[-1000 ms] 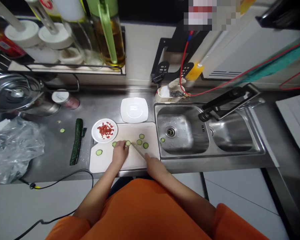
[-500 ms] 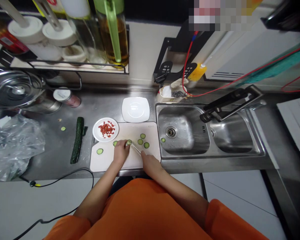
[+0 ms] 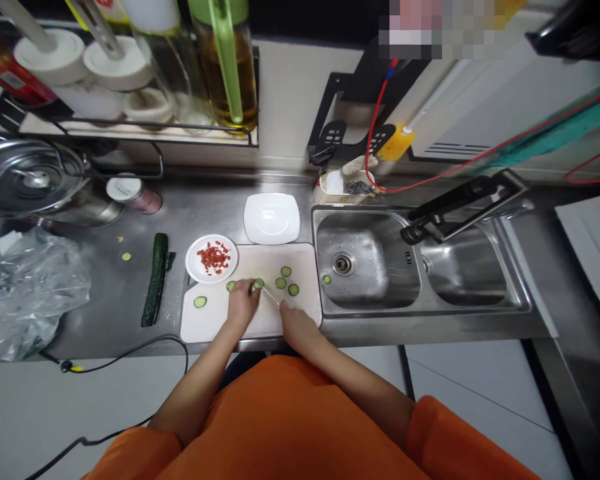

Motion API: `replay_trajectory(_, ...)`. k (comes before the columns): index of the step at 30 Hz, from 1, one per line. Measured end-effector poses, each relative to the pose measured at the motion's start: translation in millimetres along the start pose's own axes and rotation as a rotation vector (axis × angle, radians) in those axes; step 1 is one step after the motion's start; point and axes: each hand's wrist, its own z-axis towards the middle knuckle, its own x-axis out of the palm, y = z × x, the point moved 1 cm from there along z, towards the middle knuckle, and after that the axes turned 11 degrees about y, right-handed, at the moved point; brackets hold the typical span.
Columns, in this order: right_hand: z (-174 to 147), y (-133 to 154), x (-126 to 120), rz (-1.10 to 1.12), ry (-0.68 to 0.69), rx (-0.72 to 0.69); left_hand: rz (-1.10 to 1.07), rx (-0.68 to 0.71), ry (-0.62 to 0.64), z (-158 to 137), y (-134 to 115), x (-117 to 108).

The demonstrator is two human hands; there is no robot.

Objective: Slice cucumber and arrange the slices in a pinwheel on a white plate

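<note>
Left: counter [image 3: 111, 293] passable between plastic bag [image 3: 40, 287] and cucumber [image 3: 155, 280]. Dish [image 3: 193, 265] and white plate [image 3: 271, 218] crowd far edge of cutting board [image 3: 270, 323]. Right: near half of sink [image 3: 375, 311] open; faucet [image 3: 445, 208] obstructs behind.

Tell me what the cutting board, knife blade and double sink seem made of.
Cutting board: probably matte plastic, being pale, smooth and grainless. Knife blade: likely shiny metal; it looks thin and silvery. Double sink: likely satin stainless steel, grey with soft reflections.
</note>
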Motion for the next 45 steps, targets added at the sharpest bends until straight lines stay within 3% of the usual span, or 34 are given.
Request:
replay_trajectory(16, -18.5, -23.5, 10.2, 0.015, 0.059, 0.046, -0.091, -0.104, 0.035, 3.8, -11.3, -14.8)
replay_trajectory(24, -17.4, -24.4, 12.9, 0.022, 0.045, 0.051, -0.265, -0.325, -0.102, -7.7, 22.2, -38.1)
replay_trajectory(30, -15.4, -25.7, 13.7, 0.017, 0.050, 0.063, -0.226, -0.362, -0.153, -12.3, 36.9, -44.2)
replay_trajectory(35, -15.8, -25.8, 12.8, -0.004, 0.054, 0.054, -0.120, -0.307, -0.177, -14.5, 37.5, -40.8)
replay_trajectory(41, -18.5, -25.5, 11.9, 0.020, 0.048, 0.037, 0.006, -0.122, -0.240, -14.4, 28.2, -35.3)
replay_trajectory(45, -19.1, -25.0, 11.3, 0.034, 0.066, 0.039, -0.015, 0.068, -0.046, 15.3, -5.6, -26.3)
